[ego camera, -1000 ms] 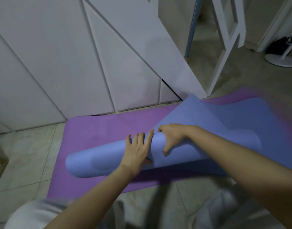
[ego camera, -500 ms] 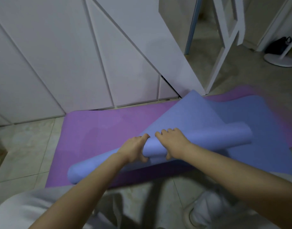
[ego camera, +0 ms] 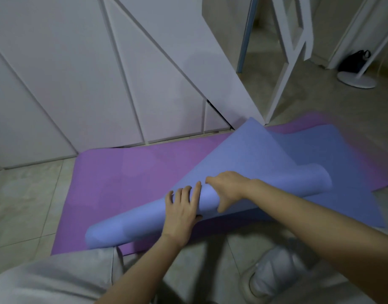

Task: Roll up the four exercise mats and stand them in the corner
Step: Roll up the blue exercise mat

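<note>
Lying partly rolled on top of the purple mat [ego camera: 127, 178], the blue mat [ego camera: 243, 159] forms a loose tube that runs from beyond the left hand's little finger to past the right wrist. Its unrolled sheet lifts away on the far side of the fingertips. The left hand [ego camera: 182, 209] rests flat on the tube, fingers straight and slightly spread, tips pointing away from the person. Just beside its index finger the right hand [ego camera: 228, 189] grips the tube: the fingers curl over the top and the thumb reaches down the near face, so the roll sits between them. The purple mat lies flat on the tiled floor [ego camera: 24, 194] under both hands and stretches ahead of the fingertips to the foot of the white panelled wall [ego camera: 79, 73]. On the near side of the right thumb, below the forearm, a pale shoe [ego camera: 274, 275] stands on the tiles. Far ahead of the right knuckles, a round white stand base [ego camera: 356, 81] sits by a dark bag [ego camera: 353, 61].
</note>
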A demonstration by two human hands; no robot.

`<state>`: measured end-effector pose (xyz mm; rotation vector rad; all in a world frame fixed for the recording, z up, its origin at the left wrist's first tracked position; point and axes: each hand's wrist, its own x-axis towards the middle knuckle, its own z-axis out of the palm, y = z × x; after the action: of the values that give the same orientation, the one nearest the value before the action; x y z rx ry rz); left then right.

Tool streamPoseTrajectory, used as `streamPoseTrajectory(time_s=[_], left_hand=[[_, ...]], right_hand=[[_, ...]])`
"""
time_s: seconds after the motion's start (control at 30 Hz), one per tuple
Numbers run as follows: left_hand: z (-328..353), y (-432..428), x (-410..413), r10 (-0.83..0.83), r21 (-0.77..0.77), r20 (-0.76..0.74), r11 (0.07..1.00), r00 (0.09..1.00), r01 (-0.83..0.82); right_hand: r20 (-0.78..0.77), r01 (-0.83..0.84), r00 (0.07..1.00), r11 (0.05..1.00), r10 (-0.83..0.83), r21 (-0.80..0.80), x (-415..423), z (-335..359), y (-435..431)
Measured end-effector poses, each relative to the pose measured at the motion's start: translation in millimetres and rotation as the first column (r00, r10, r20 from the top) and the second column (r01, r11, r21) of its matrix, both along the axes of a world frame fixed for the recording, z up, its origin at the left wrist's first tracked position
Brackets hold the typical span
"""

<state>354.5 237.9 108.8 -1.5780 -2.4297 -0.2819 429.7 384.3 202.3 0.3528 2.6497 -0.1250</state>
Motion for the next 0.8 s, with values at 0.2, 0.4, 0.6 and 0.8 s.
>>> streamPoseTrajectory(time_s=[0.2,0.4,0.6,0.8], left_hand=[[-7.0,-4.5,5.5,-0.036,0.007,0.064,0.999,0.997,0.035],[3.5,3.1,-13.6,-0.032,-0.127,0.252,0.99,0.967,0.066],[18.4,27.2,-29.5,-0.03,-0.237,0.535,0.954,0.844,0.185],[21.7,40.6,-31.7,-0.016,-0.318,0.63,0.907,0.776,0.277]], right_hand=[[0.259,0.139,0.962,0.968,-0.083,-0.208,-5.3,1.7,3.8],[0.15,0.014,0.989,1.0,-0.016,0.014,-1.3,-10.7,-6.8],[-0.033,-0.059,0.997,0.931,0.076,0.36,19.2,-18.4,-13.0],[-0.047,-0.005,0.999,0.959,0.018,0.282,21.8,-20.0,0.9]])
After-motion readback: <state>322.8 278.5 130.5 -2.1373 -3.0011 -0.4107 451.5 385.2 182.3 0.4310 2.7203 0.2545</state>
